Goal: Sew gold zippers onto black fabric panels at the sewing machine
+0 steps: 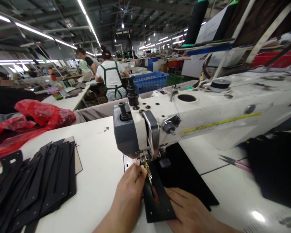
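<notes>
A black panel [158, 212] with a long slot and small holes lies under the head of a white sewing machine [145, 129]. A zipper [148, 171] with gold teeth runs along the slot towards the needle area. My left hand [129, 189] is closed, thumb and fingers pinched on the zipper beside the presser foot. Flat on the right, my right hand [190, 208] rests with outstretched fingers against the panel's right edge; its fingertips are partly hidden there. Beneath and behind the panel spreads a larger black fabric piece [184, 174].
Several black slotted pieces [43, 181] are stacked at left, near a red plastic bag [43, 113]. Scissors [236, 161] and a dark fabric pile [276, 168] lie at right. Beyond the machine stand a blue basket [150, 81] and a person in a green apron [111, 77].
</notes>
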Demonstrator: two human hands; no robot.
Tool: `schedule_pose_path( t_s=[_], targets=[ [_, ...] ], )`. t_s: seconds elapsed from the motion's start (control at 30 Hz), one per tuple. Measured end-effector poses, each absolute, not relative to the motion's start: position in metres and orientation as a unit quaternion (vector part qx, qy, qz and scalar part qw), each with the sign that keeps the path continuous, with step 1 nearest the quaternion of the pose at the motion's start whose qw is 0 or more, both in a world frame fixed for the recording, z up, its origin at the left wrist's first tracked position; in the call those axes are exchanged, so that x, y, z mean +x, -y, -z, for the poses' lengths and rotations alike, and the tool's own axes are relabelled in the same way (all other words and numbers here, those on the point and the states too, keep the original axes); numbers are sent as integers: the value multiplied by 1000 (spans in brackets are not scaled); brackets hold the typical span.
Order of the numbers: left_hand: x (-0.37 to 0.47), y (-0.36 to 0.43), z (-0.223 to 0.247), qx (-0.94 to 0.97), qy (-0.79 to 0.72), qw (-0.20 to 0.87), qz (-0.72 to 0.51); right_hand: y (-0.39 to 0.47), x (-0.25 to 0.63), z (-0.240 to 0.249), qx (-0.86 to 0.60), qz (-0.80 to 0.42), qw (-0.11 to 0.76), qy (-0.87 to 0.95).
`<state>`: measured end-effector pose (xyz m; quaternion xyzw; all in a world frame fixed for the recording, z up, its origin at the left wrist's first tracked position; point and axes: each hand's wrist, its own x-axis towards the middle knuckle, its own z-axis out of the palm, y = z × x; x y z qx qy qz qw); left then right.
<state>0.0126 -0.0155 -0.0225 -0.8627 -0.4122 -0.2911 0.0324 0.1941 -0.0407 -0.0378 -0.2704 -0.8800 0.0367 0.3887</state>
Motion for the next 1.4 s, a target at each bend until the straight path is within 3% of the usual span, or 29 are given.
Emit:
schedule_pose_path(
  t_s=[0.17,0.4,0.6,0.9,1.4],
  targets=[
    [12,17,24,-860,431,1,272,39,202,18,-259,-56,360,895],
    [14,24,14,-851,445,-49,274,0,195,3,-366,-112,270,883],
    [11,27,10,-860,448,-53,237,-33,193,-3,-274,-163,202,926],
    [16,29,8,-850,477,-7,223,-35,186,18,-445,-122,237,855],
    [18,28,8,-863,470,28,184,-37,177,19,-584,-157,186,775]
  ],
)
